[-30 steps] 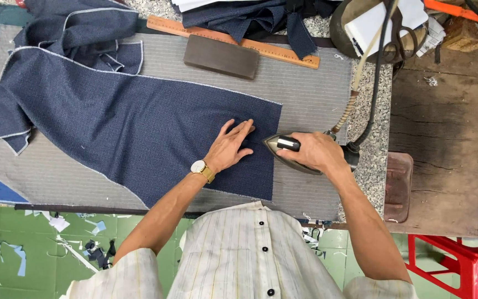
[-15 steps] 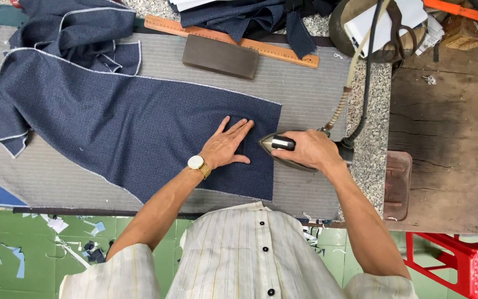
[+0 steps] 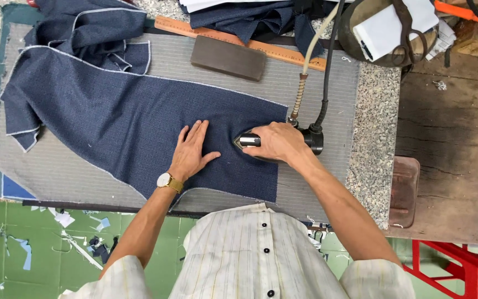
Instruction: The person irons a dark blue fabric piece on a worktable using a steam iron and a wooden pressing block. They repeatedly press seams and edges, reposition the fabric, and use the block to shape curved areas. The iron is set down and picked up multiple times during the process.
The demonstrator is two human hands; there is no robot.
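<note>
Pressing soft, limp navy cloth (image 3: 139, 122) flat near the padded counter's (image 3: 327, 83) front edge — left hand (image 3: 192, 149) spread, right hand (image 3: 275, 143) clenching the heavy dark iron (image 3: 247, 141) by its handle.

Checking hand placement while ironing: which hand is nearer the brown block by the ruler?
Right. The right hand grips the iron below the brown block; the left hand lies farther left.

Left hand (image 3: 193, 148) lay flat, fingers spread, palm down; right hand (image 3: 275, 142) was curled closed, both forearms extended forward.
</note>
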